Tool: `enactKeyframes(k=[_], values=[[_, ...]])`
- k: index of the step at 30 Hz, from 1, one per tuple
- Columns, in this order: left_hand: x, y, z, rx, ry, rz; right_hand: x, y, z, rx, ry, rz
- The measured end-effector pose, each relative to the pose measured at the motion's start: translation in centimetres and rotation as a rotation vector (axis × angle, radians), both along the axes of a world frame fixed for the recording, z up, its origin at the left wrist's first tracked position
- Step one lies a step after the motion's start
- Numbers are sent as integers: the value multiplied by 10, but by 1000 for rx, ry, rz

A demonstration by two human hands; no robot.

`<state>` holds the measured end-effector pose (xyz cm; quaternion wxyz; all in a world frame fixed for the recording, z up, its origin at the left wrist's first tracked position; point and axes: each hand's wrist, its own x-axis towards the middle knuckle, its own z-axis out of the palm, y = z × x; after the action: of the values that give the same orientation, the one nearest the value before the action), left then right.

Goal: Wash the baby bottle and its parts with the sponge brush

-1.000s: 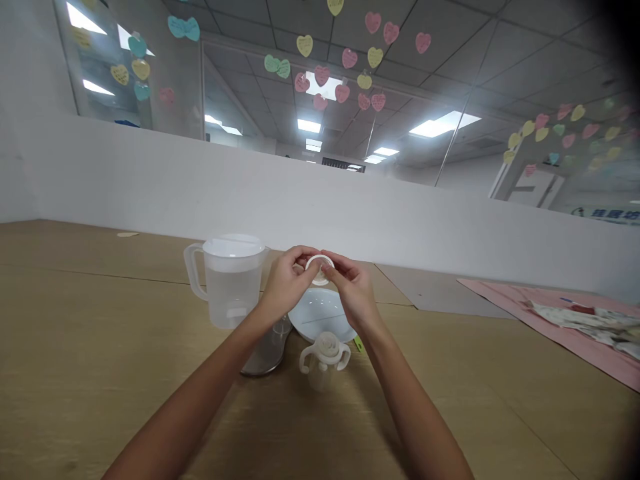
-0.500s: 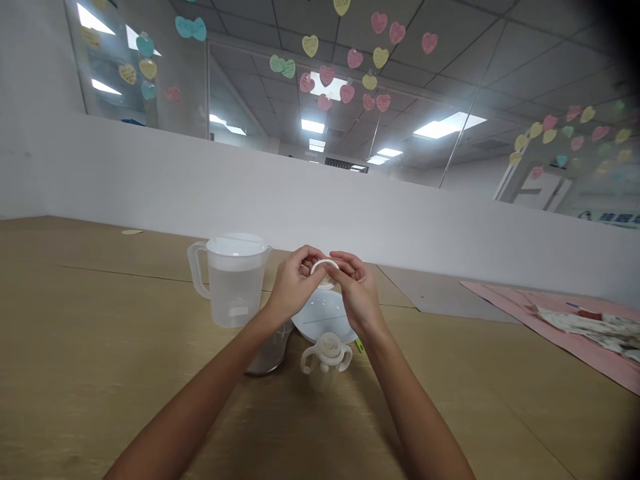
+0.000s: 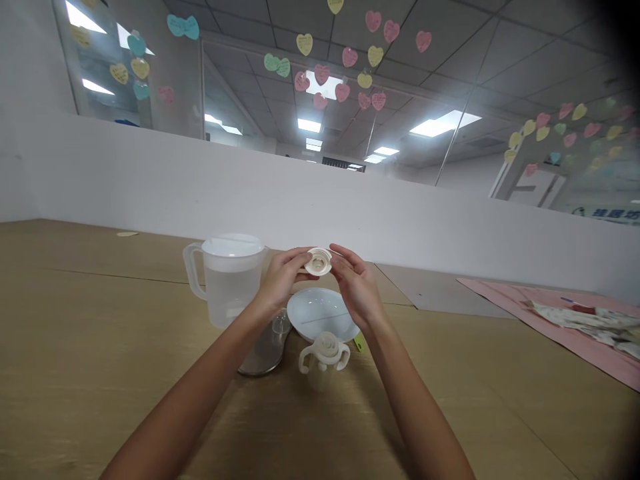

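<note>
Two hands are up above the table. What has hold of what?

The left hand (image 3: 284, 277) pinches a cream-white plastic bottle collar (image 3: 319, 261) by its left edge. The right hand (image 3: 356, 288) is loosely open, its fingertips (image 3: 339, 252) just beside the collar's right edge; I can't tell whether they touch it.

Where's the collar sitting?

In the air between the hands, seemingly above the far rim of a shallow white bowl (image 3: 323, 313). A two-handled baby cup (image 3: 325, 353) stands just in front of that bowl, and a lidded plastic jug of water (image 3: 233, 287) stands to the left.

How would you handle a piece that small?

I'd keep the pinch on the outer rim, with fingers clear of the centre, and hold it over the bowl, where a slip would land softly. The right fingertips could steady the opposite edge gently, since squeezing hard might flex thin plastic.

Anything crowding them?

A clear glass (image 3: 267, 347), tilted or lying down, I can't tell which, sits just below the left wrist in view, so I'd keep that forearm high.
</note>
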<state>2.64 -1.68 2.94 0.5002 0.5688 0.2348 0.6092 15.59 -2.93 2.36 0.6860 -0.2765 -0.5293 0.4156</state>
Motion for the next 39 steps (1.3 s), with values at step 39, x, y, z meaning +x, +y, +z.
enactKeyframes(k=[39], values=[[10,-12,-1,29,106,63,-5,1,-7,138,-215,-274]])
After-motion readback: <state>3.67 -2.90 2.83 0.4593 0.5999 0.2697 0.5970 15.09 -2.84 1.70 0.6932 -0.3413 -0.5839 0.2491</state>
